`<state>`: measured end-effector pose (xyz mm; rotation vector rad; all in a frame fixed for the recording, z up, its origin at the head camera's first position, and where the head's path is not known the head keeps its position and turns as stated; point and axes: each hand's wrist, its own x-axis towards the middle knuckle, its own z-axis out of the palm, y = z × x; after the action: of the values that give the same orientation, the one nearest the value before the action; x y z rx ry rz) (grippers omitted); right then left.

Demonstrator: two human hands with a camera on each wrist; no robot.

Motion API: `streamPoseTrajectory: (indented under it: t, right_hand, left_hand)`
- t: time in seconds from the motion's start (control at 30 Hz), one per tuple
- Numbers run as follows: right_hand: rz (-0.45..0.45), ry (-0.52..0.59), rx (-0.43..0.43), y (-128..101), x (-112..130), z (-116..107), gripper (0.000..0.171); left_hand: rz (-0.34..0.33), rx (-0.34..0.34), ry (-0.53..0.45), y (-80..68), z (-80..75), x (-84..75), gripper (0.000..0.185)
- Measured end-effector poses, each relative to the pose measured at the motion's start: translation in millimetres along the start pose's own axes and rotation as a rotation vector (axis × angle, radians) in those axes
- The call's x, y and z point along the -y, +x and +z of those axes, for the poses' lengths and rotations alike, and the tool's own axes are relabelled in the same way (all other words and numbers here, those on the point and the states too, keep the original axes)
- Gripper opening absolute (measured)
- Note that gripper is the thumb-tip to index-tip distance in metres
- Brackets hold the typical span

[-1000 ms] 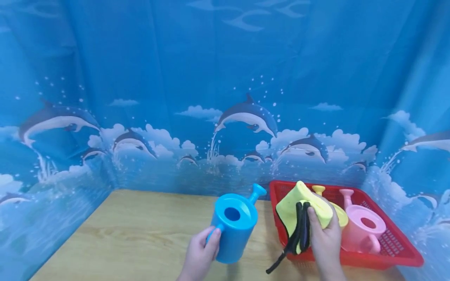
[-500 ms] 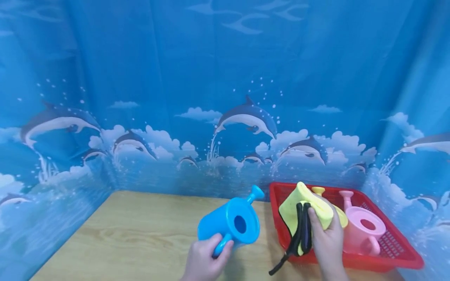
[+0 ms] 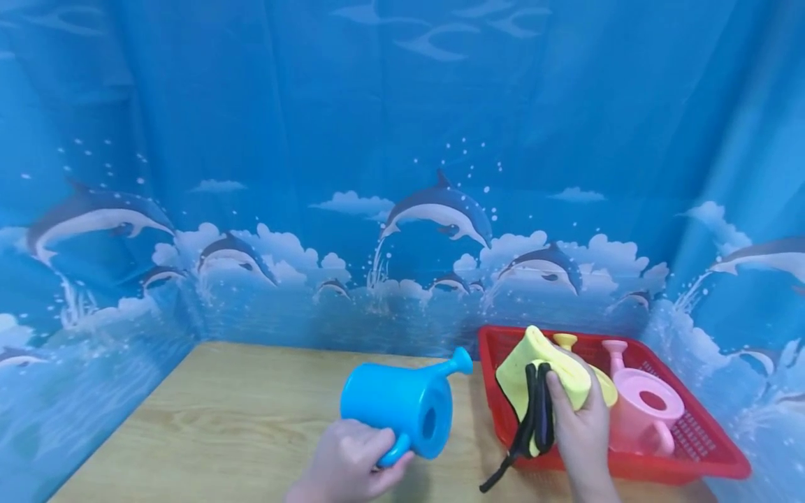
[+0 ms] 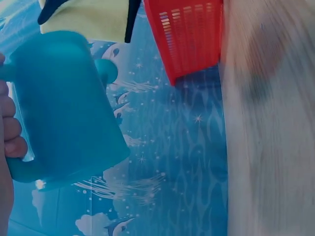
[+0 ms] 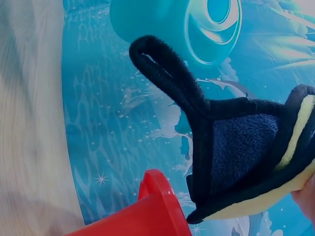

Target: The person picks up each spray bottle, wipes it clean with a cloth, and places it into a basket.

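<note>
A blue toy watering can point(image 3: 383, 398) is tipped on its side above the table, its spout pointing to the right and its holed top turned toward the right. My left hand point(image 3: 355, 457) grips its handle; in the left wrist view the fingers point(image 4: 12, 125) curl round that handle. My right hand point(image 3: 581, 426) pinches a folded yellow cloth point(image 3: 560, 370) with dark edging, held over the near left side of the red basket point(image 3: 635, 461). A dark hanging loop point(image 5: 167, 73) dangles from the cloth.
Inside the basket stand a pink watering can point(image 3: 641, 412) and a yellow watering can point(image 3: 565, 341), mostly hidden behind the cloth and right hand. Below lies a wooden table point(image 3: 239, 419). A blue dolphin-print curtain point(image 3: 352, 140) surrounds the back and sides.
The blue watering can has turned from upright to lying sideways, its bottom swinging up to the left, as my left hand rotated. My right hand and the cloth have barely moved.
</note>
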<state>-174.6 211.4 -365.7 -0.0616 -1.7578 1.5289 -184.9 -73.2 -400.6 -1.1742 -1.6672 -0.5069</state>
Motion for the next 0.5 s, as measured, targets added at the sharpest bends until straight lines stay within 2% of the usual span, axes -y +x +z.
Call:
streamPoseTrajectory:
  t: [0.13,0.2,0.3,0.5]
  right_hand:
    - [0.018,-0.007,0.007,3,1,-1,0.039]
    - [-0.001,-0.001,0.003,3,1,-1,0.038]
    - [-0.034,0.009,-0.005,2,1,-1,0.038]
    - [-0.05,-0.017,0.006,2,-1,-3,0.037]
  left_hand:
    - [0.083,0.016,-0.008,7.3,3.5,6.4,0.046]
    - [0.096,0.037,-0.011,10.8,5.9,8.8,0.046]
    - [0.084,0.076,-0.018,11.8,9.4,11.2,0.046]
    - [0.057,0.088,-0.039,2.2,11.9,12.0,0.048]
